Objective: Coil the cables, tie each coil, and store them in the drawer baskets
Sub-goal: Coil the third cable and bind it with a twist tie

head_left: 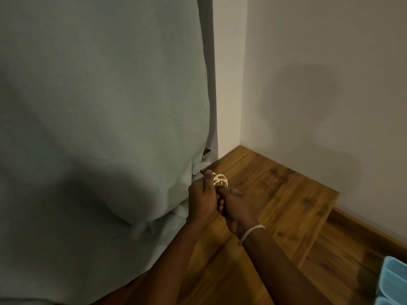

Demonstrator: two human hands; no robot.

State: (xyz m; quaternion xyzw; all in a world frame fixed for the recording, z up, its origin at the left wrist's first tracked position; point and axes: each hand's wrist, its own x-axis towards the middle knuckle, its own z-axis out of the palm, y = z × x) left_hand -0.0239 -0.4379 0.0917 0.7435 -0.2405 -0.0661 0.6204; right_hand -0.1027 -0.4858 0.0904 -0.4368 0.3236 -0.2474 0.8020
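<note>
A large pale grey-green fabric-covered bulk [99,128], probably a covered mattress or piece of furniture, fills the left side of the head view and reaches down to the floor. To its right, plain off-white walls [319,73] meet in a corner, with a wooden skirting board [370,227] along the base of the right wall. The floor [275,194] is brown wood-look planks. A light blue ribbed object [394,280] shows at the bottom right edge.

Both hands are pressed together low beside the fabric's edge. The left hand [202,201] is curled with its fingers closed around a small coil of cream-coloured cable [220,180], whose loops stick out just beyond the fingertips, above the floor. The right hand [235,208] touches the left, fingers folded in; the blur hides whether it grips the cable. A pale cord band [251,233] circles the right wrist.
</note>
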